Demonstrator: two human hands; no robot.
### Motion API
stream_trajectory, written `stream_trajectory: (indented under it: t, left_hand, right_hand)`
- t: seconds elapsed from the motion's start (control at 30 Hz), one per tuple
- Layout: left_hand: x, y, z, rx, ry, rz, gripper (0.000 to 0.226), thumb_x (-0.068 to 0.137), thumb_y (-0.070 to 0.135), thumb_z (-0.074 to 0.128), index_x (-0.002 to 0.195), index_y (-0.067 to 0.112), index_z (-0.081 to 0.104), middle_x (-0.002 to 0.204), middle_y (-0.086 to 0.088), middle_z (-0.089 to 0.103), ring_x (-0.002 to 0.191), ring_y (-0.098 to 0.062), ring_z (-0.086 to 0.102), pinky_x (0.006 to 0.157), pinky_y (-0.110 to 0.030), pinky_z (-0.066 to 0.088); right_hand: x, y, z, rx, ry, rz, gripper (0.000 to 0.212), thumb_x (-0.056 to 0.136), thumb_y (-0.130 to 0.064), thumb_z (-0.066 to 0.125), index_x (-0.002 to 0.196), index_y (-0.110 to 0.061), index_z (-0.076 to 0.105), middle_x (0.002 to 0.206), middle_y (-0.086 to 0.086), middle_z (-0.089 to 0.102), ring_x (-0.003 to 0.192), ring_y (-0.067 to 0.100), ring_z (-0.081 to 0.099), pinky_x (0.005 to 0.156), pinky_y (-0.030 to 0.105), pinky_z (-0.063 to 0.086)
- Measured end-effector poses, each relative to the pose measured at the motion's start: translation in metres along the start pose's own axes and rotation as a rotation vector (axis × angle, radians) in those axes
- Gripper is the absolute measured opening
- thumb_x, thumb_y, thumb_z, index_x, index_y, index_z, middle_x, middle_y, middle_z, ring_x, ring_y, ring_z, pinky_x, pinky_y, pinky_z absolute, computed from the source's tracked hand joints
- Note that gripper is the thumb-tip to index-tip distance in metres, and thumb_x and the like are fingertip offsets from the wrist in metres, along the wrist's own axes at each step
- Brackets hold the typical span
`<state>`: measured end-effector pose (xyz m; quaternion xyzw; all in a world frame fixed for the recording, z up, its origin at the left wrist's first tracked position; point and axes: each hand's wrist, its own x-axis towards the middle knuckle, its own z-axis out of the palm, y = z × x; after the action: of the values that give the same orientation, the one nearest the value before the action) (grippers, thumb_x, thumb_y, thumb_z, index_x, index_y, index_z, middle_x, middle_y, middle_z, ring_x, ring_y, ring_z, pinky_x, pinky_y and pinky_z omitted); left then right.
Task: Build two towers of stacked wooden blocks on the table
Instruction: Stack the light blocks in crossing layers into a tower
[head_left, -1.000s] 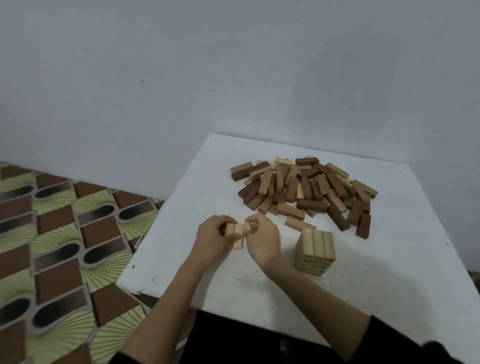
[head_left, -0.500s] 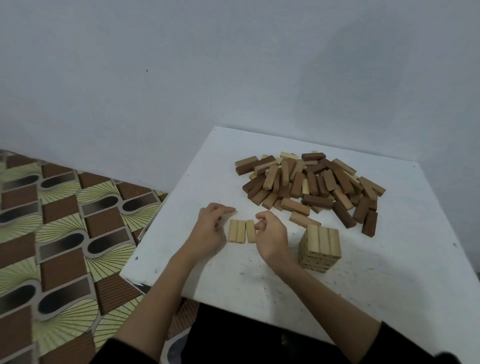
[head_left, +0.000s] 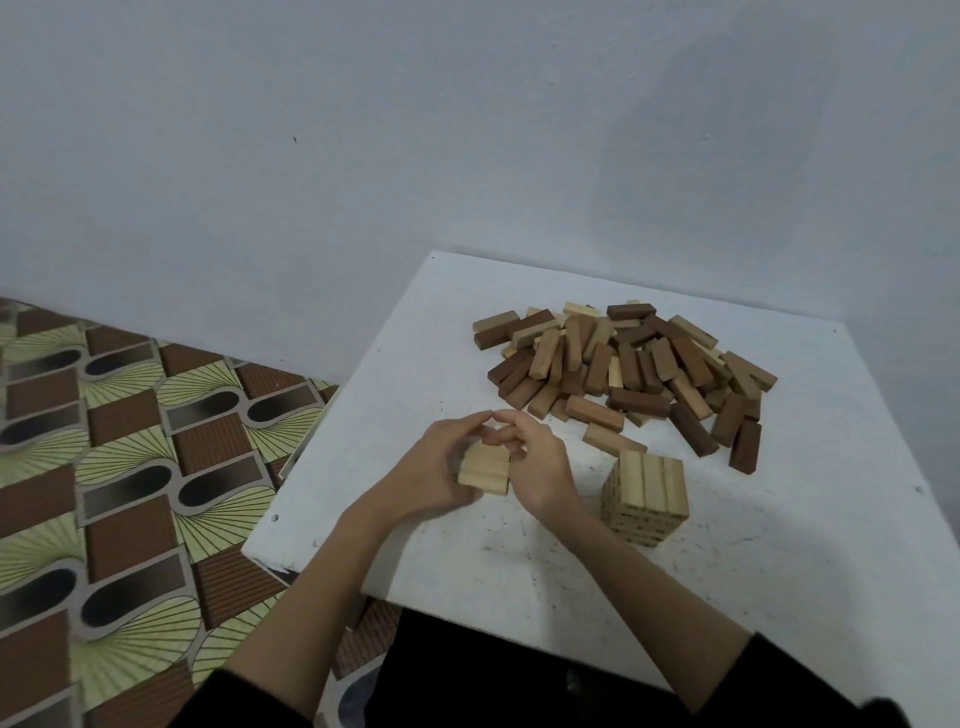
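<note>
Table against the wall. Loose block pile toward the far edge — finished stack nearer, just before it. Low started stack left of that, between both hands.

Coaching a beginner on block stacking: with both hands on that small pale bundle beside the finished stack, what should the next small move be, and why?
Probably let go and fetch more from the loose pile. The left hand and right hand flank the pale blocks, which look squared up on the table, while the first tower stands several layers high.
</note>
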<state>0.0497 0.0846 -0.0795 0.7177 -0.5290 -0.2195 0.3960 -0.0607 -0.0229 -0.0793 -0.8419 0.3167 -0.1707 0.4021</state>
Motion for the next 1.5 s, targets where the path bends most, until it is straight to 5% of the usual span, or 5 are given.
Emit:
stream_trajectory:
  t: [0.17, 0.3, 0.5, 0.8, 1.5]
  left_hand:
    - [0.002, -0.007, 0.007, 0.01, 0.058, -0.106, 0.087, 0.071, 0.008, 0.077, 0.144, 0.02, 0.032, 0.115, 0.013, 0.053, 0.106, 0.016, 0.039, 0.085, 0.002, 0.028]
    - [0.006, -0.007, 0.012, 0.014, 0.148, -0.123, 0.087, 0.071, 0.013, 0.077, 0.145, 0.02, 0.031, 0.114, 0.01, 0.053, 0.104, 0.007, 0.041, 0.085, 0.001, 0.028]
    - [0.005, -0.007, 0.016, 0.039, 0.292, -0.134, 0.089, 0.069, 0.033, 0.069, 0.146, 0.016, 0.029, 0.116, 0.008, 0.053, 0.109, -0.01, 0.041, 0.098, -0.023, 0.032]
    - [0.006, -0.013, 0.017, 0.072, 0.301, -0.139, 0.084, 0.073, 0.026, 0.073, 0.146, 0.022, 0.03, 0.117, 0.019, 0.052, 0.11, -0.004, 0.037, 0.101, -0.026, 0.032]
    - [0.003, -0.007, 0.014, 0.063, 0.263, -0.123, 0.081, 0.07, 0.031, 0.067, 0.143, 0.022, 0.035, 0.125, 0.02, 0.056, 0.119, -0.005, 0.036, 0.102, -0.021, 0.025]
  right_hand:
    - [0.002, -0.003, -0.001, 0.27, 0.222, 0.177, 0.021, 0.093, 0.005, 0.043, 0.098, -0.002, 0.062, 0.084, 0.006, 0.052, 0.072, 0.011, 0.045, 0.062, 0.019, 0.038]
    - [-0.013, 0.004, 0.002, 0.076, 0.207, 0.022, 0.048, 0.089, 0.015, 0.033, 0.126, -0.009, 0.052, 0.111, 0.003, 0.057, 0.103, 0.01, 0.052, 0.084, 0.005, 0.037]
    - [-0.027, 0.014, 0.005, 0.052, 0.049, -0.008, 0.047, 0.095, -0.001, 0.038, 0.14, -0.011, 0.036, 0.138, 0.001, 0.046, 0.124, 0.002, 0.036, 0.091, -0.006, 0.018]
    - [-0.029, 0.015, 0.008, -0.072, 0.009, -0.016, 0.051, 0.1, -0.014, 0.032, 0.149, -0.014, 0.017, 0.147, -0.001, 0.037, 0.138, 0.022, 0.028, 0.113, 0.039, 0.028]
    - [-0.025, 0.016, 0.008, -0.146, -0.06, 0.067, 0.054, 0.101, -0.018, 0.029, 0.151, -0.018, 0.008, 0.151, -0.005, 0.031, 0.142, 0.022, 0.018, 0.113, 0.04, 0.027]
